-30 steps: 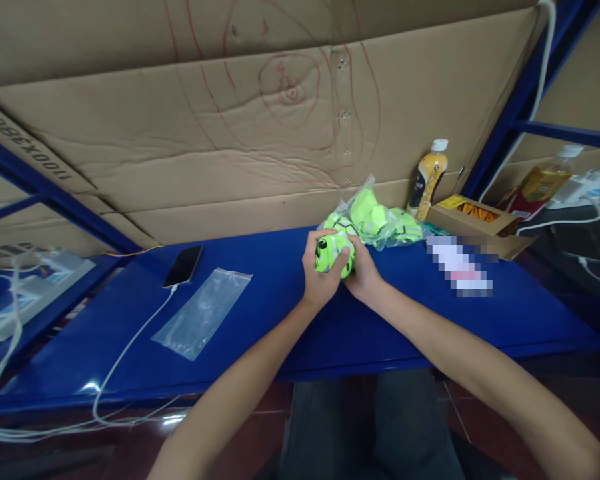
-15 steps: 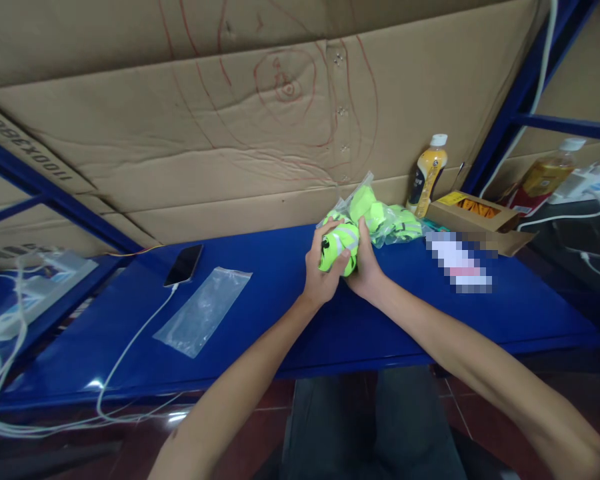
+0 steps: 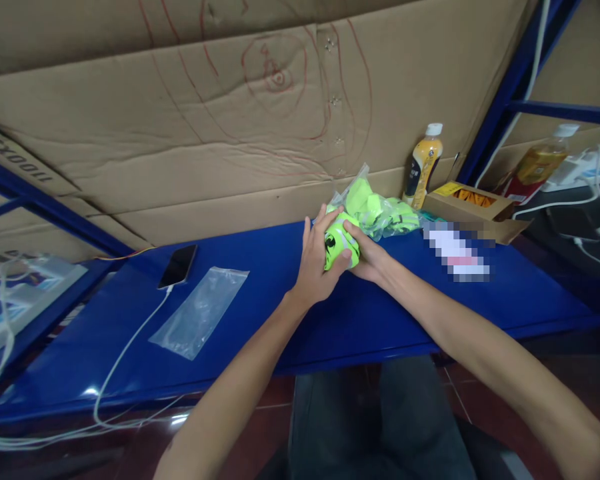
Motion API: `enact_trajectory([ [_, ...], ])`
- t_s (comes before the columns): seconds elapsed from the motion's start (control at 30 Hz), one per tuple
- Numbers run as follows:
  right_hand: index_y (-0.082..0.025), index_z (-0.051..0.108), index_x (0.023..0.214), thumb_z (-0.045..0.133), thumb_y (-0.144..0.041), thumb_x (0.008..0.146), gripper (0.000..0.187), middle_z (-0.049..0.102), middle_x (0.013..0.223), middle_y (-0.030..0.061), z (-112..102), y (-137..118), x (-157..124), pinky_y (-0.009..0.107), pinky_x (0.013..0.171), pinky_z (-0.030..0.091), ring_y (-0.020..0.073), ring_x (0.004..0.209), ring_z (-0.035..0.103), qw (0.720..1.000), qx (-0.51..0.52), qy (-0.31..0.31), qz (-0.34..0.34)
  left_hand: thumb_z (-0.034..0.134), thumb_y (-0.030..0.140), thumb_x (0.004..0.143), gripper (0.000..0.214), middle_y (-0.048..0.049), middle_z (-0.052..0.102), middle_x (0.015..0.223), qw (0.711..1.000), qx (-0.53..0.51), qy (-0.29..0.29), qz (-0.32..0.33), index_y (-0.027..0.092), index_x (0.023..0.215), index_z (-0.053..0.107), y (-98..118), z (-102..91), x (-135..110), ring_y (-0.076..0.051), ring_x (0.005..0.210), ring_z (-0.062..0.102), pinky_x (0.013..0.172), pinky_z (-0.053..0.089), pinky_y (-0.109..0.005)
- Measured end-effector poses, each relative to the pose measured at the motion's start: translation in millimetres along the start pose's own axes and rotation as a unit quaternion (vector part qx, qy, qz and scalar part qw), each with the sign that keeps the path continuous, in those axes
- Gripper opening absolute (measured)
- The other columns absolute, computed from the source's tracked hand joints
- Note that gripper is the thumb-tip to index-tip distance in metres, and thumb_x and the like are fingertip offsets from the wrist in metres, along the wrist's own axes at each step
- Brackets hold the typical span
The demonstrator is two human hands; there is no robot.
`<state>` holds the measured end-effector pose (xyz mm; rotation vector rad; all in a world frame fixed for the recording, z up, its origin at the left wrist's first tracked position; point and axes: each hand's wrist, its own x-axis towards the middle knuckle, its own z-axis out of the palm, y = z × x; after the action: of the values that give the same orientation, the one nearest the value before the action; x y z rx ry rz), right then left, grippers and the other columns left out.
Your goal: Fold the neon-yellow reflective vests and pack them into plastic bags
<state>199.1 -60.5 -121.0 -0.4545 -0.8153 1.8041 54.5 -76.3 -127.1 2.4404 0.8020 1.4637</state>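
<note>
A rolled-up neon yellow-green reflective vest (image 3: pixel 341 241) with a pale grey strip and black parts is between my two hands, above the blue table. My left hand (image 3: pixel 317 263) presses on its left side, thumb on the near face and fingers stretched up along the far side. Around its right side curls my right hand (image 3: pixel 369 257), with some fingers hidden behind the roll. Just beyond lie more neon bundles in clear plastic bags (image 3: pixel 375 210). To the left, a flat clear zip bag (image 3: pixel 200 312) lies on the table.
A phone (image 3: pixel 178 267) on a white cable lies at the left of the blue table (image 3: pixel 260 333). A yellow drink bottle (image 3: pixel 424 167) and an open cardboard box (image 3: pixel 473 207) stand at the right rear. Cardboard (image 3: pixel 205 147) walls the back; power strips sit at both sides.
My left hand's fingers have straightened and spread upward along the roll. My right hand has shifted its hold on the right side. The whole view has moved slightly.
</note>
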Motion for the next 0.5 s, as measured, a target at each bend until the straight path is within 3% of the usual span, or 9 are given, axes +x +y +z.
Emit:
enact_trajectory([
  [0.17,-0.024,0.07,0.103,0.105,-0.041,0.056,0.061,0.079,0.095,-0.0014,-1,-5,7,0.029,0.078,0.063,0.0188,0.087,0.076,0.995,-0.013,0.094,-0.036,0.046,0.066,0.109,0.077,-0.0205,0.043,0.171,0.995,-0.002,-0.054,-0.081,0.024,0.17,0.025,-9,-2.8,0,-0.033,0.158,0.046,0.13,0.036,-0.055],
  [0.23,-0.023,0.066,0.093,0.107,-0.036,0.049,0.061,0.078,0.088,-0.0025,-4,-11,10,0.028,0.074,0.062,0.0165,0.079,0.073,0.986,-0.043,0.143,-0.069,0.044,0.068,0.109,0.08,-0.021,0.042,0.173,0.986,0.052,-0.11,-0.115,0.022,0.172,0.024,-8,-16.3,-1,-0.035,0.16,0.043,0.13,0.036,-0.057],
  [0.3,-0.022,0.062,0.086,0.108,-0.035,0.045,0.063,0.076,0.084,-0.0031,-8,-17,12,0.028,0.072,0.062,0.0157,0.076,0.072,0.976,-0.085,0.177,-0.094,0.04,0.069,0.109,0.079,-0.019,0.042,0.174,0.963,0.155,-0.162,-0.148,0.02,0.17,0.032,-6,-42.3,-6,-0.038,0.164,0.036,0.132,0.029,-0.061],
  [0.37,-0.022,0.06,0.084,0.108,-0.037,0.044,0.064,0.075,0.083,-0.0034,-12,-21,12,0.028,0.069,0.061,0.0157,0.074,0.071,0.967,-0.135,0.191,-0.105,0.039,0.073,0.107,0.079,-0.0186,0.047,0.17,0.918,0.291,-0.183,-0.199,0.018,0.162,0.049,-8,-79.0,-17,-0.043,0.163,0.035,0.133,0.026,-0.064],
  [0.43,-0.023,0.06,0.083,0.107,-0.042,0.044,0.065,0.073,0.082,-0.0036,-15,-22,12,0.028,0.066,0.059,0.0157,0.073,0.07,0.955,-0.19,0.199,-0.109,0.04,0.084,0.1,0.094,-0.0277,0.048,0.167,0.838,0.415,-0.176,-0.307,0.011,0.156,0.056,-17,-119.3,-34,-0.052,0.159,0.037,0.127,0.03,-0.071],
  [0.5,-0.023,0.06,0.085,0.106,-0.045,0.044,0.066,0.073,0.081,-0.0034,-15,-20,11,0.027,0.064,0.057,0.0162,0.072,0.069,0.946,-0.232,0.202,-0.107,0.037,0.092,0.093,0.111,-0.0375,0.052,0.157,0.758,0.468,-0.158,-0.426,0.001,0.155,0.054,-34,-154.5,-55,-0.059,0.148,0.049,0.115,0.041,-0.073],
])
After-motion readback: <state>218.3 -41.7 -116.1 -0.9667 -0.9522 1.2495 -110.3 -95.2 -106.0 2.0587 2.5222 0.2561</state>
